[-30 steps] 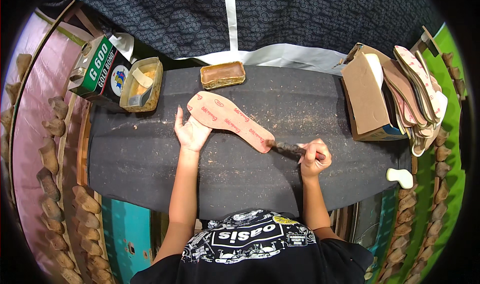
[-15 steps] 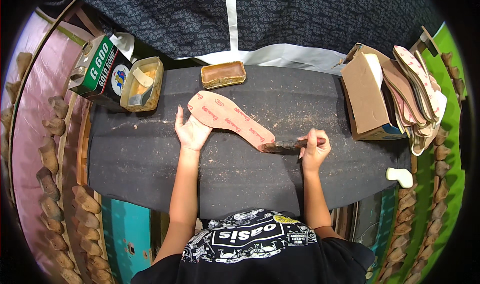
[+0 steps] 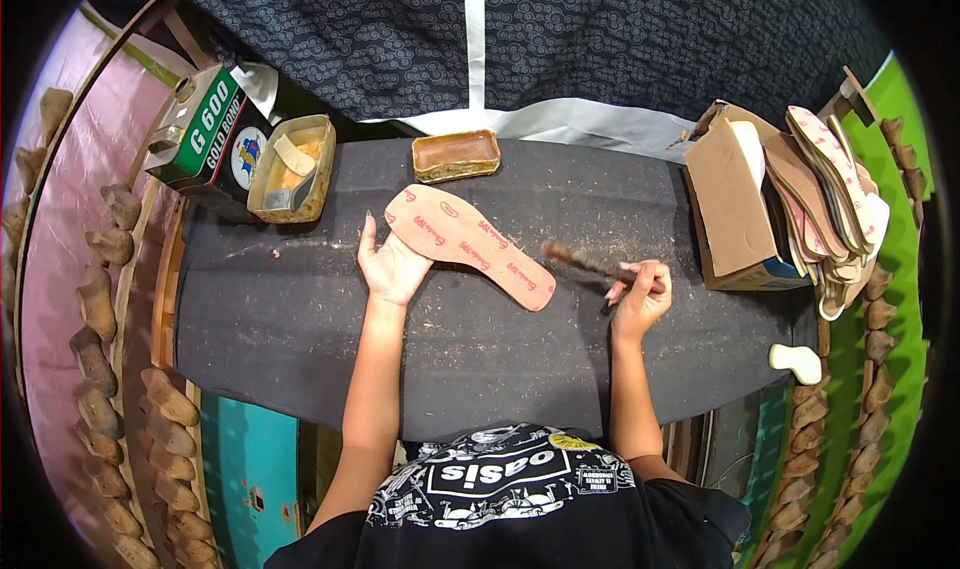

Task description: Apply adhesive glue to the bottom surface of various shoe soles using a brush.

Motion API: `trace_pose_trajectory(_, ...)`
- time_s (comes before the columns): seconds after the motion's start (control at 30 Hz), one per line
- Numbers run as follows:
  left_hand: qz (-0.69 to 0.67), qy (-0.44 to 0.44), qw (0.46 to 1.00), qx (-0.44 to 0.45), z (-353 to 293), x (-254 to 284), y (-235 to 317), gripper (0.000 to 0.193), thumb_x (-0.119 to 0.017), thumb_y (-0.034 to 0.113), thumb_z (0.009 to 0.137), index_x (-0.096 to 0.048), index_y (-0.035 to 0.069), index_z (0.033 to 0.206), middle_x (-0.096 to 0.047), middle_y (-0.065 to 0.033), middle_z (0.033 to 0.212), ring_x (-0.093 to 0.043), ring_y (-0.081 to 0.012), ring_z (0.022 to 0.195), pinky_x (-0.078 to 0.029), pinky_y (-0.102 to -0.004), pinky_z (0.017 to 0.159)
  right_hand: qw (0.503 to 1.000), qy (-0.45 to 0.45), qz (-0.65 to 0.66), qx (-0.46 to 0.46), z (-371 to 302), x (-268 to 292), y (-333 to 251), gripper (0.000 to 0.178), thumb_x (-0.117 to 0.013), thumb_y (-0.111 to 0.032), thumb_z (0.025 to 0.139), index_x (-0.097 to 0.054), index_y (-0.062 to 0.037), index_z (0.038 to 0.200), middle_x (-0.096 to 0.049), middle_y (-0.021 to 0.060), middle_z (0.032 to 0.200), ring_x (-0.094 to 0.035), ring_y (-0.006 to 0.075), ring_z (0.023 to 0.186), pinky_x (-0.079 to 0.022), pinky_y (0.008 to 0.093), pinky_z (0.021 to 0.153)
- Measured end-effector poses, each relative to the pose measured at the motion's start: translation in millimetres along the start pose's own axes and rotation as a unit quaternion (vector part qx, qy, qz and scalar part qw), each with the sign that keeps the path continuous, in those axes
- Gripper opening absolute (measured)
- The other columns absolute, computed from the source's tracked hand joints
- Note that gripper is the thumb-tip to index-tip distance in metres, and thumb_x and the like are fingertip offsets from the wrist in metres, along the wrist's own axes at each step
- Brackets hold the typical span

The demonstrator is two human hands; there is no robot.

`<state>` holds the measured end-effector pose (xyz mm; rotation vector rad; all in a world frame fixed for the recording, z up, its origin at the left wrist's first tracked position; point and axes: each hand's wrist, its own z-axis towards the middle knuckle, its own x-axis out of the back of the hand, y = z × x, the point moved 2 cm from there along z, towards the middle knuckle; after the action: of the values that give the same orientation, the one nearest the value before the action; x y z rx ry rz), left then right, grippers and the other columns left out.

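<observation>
A pinkish-tan shoe insole (image 3: 468, 239) with red print lies tilted across my left hand (image 3: 393, 272), heel end up at the left and toe end down toward the right. My left thumb stands free beside the heel end, while the other fingers are hidden beneath the insole. My right hand (image 3: 643, 307) grips a dark brush (image 3: 590, 265) by its handle. Its brownish bristle tip points up and left, just off the toe end and apart from it.
A shallow tray (image 3: 457, 176) of brown stuff stands at the back. Far left are a green-and-black can (image 3: 205, 134) and a tub (image 3: 318, 184) holding scraps. On the right, a cardboard box (image 3: 735, 209) bears stacked insoles (image 3: 815, 199) near a cream-coloured piece (image 3: 796, 362). Crumbs dot the dark tabletop (image 3: 500, 369).
The brush has lifted away from the insole's toe end, its tip swinging upward. My right hand has shifted slightly right; the left still supports the insole. The view has shifted a little.
</observation>
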<state>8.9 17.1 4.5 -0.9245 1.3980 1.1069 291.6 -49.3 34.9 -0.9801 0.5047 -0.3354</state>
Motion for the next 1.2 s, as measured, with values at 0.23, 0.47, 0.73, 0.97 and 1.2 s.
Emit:
trace_pose_trajectory(0.23,0.002,-0.008,1.0,0.004,1,1,-1,0.064,-0.038,0.048,0.078,-0.03,0.001,0.123,-0.033,-0.0148,0.126,-0.03,-0.0283,0.117,-0.02,-0.043,0.098,0.989,-0.138,0.026,-0.034,-10,-22,3,0.017,-0.045,-0.015,0.085,-0.041,-0.0023,0.074,-0.053,0.0088,0.074,-0.05,0.0079,0.056,-0.043,0.0188,0.044)
trace_pose_trajectory(0.47,-0.002,0.006,1.0,-0.001,1,3,0,0.064,-0.038,0.049,0.078,-0.033,0.002,0.121,-0.034,-0.0149,0.125,-0.031,-0.0285,0.117,-0.02,-0.0433,0.098,0.998,-0.024,-0.051,-0.022,14,-6,-5,0.028,-0.038,-0.02,0.087,-0.037,-0.0065,0.063,-0.05,0.005,0.058,-0.034,0.0035,0.036,-0.026,0.0155,0.032)
trace_pose_trajectory(0.73,-0.018,-0.05,0.998,-0.024,-3,-11,-2,0.066,-0.035,0.053,0.078,-0.035,0.002,0.119,-0.022,-0.02,0.131,-0.022,-0.0346,0.121,-0.018,-0.0454,0.098,0.967,-0.169,0.164,-0.097,81,-102,36,0.022,-0.039,-0.024,0.088,-0.046,-0.0034,0.084,-0.055,0.0079,0.078,-0.052,0.0116,0.058,-0.043,0.0218,0.051)
trace_pose_trajectory(0.97,0.042,0.0,0.994,-0.1,-1,-7,-5,0.072,-0.028,0.062,0.076,-0.04,0.0,0.112,-0.044,-0.0215,0.113,-0.036,-0.0379,0.111,-0.027,-0.0475,0.094,0.94,-0.25,0.171,-0.156,99,-166,108,0.023,-0.04,-0.027,0.088,-0.045,-0.0053,0.083,-0.054,0.0072,0.078,-0.053,0.0128,0.058,-0.04,0.0209,0.05)
trace_pose_trajectory(1.2,0.089,-0.013,0.99,-0.108,-4,-7,-2,0.063,-0.026,0.052,0.08,-0.037,0.0,0.114,-0.04,-0.0216,0.118,-0.033,-0.0381,0.113,-0.025,-0.0472,0.095,0.937,-0.262,0.16,-0.168,94,-168,123,0.022,-0.04,-0.027,0.088,-0.043,-0.0056,0.084,-0.054,0.0067,0.079,-0.052,0.0111,0.059,-0.041,0.0206,0.052)
